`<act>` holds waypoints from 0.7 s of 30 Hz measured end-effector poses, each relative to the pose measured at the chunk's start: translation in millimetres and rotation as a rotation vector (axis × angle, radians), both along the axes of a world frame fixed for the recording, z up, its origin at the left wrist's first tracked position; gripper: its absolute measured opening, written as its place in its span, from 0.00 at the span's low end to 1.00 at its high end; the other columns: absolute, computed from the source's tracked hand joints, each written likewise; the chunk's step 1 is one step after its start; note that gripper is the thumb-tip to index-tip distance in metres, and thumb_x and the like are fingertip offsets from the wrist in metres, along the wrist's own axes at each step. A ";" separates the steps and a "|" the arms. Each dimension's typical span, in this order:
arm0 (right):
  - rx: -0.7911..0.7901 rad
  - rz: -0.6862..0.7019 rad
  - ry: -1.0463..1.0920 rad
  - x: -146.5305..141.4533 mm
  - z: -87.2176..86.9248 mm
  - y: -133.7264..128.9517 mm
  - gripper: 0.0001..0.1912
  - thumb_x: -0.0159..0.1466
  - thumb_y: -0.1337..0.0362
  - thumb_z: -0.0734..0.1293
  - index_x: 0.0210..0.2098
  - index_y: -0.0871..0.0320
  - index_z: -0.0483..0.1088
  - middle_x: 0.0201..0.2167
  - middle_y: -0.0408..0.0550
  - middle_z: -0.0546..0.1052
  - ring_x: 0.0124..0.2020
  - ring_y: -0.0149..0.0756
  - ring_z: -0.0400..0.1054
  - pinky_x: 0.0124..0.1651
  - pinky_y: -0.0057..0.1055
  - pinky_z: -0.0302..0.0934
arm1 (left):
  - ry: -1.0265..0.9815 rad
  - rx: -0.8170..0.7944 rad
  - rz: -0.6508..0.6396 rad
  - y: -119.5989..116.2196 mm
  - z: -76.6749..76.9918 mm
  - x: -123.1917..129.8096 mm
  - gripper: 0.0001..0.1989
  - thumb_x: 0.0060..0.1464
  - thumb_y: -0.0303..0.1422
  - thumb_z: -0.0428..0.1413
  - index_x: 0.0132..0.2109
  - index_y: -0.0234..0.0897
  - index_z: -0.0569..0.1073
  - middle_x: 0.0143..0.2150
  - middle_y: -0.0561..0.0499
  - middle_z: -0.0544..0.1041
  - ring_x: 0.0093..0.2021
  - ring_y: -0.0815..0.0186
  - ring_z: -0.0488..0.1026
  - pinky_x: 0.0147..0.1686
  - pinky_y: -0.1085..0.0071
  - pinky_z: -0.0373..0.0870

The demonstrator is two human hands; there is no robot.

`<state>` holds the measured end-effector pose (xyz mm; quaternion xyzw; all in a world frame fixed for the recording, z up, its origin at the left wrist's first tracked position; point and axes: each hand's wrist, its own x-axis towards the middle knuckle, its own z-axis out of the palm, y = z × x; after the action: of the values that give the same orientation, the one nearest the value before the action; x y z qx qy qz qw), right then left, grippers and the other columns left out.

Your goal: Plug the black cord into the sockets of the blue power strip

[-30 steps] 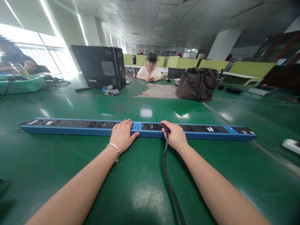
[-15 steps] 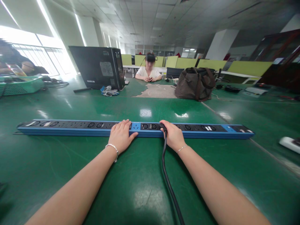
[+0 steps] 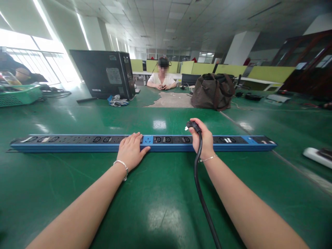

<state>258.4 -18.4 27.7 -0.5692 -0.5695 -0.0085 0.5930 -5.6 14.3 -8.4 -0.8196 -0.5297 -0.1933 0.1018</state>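
A long blue power strip (image 3: 166,148) with black sockets lies crosswise on the green table. Around its middle my left hand (image 3: 130,148) is closed, fingers over the top and thumb against the front side, left of a blue socket (image 3: 148,139). My right hand (image 3: 203,136) pinches a black power plug (image 3: 193,127) above the strip, right of centre. The plug's metal prongs show and point left, apart from the sockets. From it a thick black cord (image 3: 199,186) hangs down toward me, past the front of the strip.
A black computer case (image 3: 100,74), grey-blue gloves (image 3: 118,100) and a brown bag (image 3: 213,91) stand or lie farther back. A green basket (image 3: 20,95) is at left, a white power strip (image 3: 317,157) at right. One person sits opposite, another at far left.
My right hand has pulled the plug out of the strip's socket and lifted it up and to the right. My left hand stays on the strip. The view has shifted slightly.
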 end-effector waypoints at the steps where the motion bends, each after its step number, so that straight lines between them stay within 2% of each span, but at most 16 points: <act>1: 0.004 0.016 0.002 8.1 1.1 0.2 0.16 0.56 0.63 0.62 0.43 0.55 0.71 0.41 0.47 0.75 0.43 0.38 0.68 0.50 0.37 0.61 | 0.003 0.000 0.003 0.1 -0.2 -0.1 0.30 0.56 0.49 0.44 0.58 0.33 0.62 0.61 0.40 0.64 0.61 0.55 0.59 0.57 0.57 0.54; 5: -0.039 0.019 -0.009 51.2 -1.2 -2.6 0.16 0.55 0.60 0.64 0.43 0.56 0.71 0.38 0.47 0.76 0.40 0.38 0.69 0.48 0.39 0.62 | 0.009 0.005 0.008 0.1 0.0 -0.4 0.29 0.56 0.49 0.45 0.58 0.33 0.63 0.61 0.41 0.65 0.60 0.55 0.60 0.57 0.57 0.54; 11: -0.110 -0.091 -0.100 114.2 -8.7 -15.9 0.15 0.54 0.59 0.64 0.40 0.56 0.72 0.37 0.48 0.76 0.36 0.40 0.70 0.45 0.40 0.64 | 0.014 0.012 0.002 0.1 -0.3 -0.4 0.30 0.56 0.49 0.44 0.58 0.31 0.62 0.60 0.39 0.65 0.60 0.54 0.60 0.57 0.56 0.54; 15: -0.196 -0.064 -0.180 134.0 -19.2 -23.3 0.15 0.54 0.60 0.63 0.40 0.56 0.72 0.37 0.48 0.76 0.39 0.42 0.70 0.47 0.42 0.63 | 0.012 0.013 -0.004 0.3 -0.3 -0.8 0.30 0.56 0.49 0.44 0.58 0.32 0.62 0.60 0.39 0.65 0.60 0.54 0.60 0.57 0.56 0.54; 21: -0.271 0.004 -0.237 143.5 -26.7 -26.8 0.15 0.56 0.60 0.62 0.41 0.57 0.71 0.38 0.49 0.76 0.41 0.43 0.70 0.49 0.43 0.62 | 0.015 0.007 0.001 0.5 0.1 -1.2 0.29 0.56 0.49 0.44 0.58 0.33 0.63 0.60 0.39 0.65 0.60 0.54 0.60 0.57 0.56 0.54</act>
<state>401.9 -45.3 1.0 -0.6379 -0.6324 0.0025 0.4395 -6.8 14.8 -8.2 -0.8203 -0.5288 -0.1889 0.1088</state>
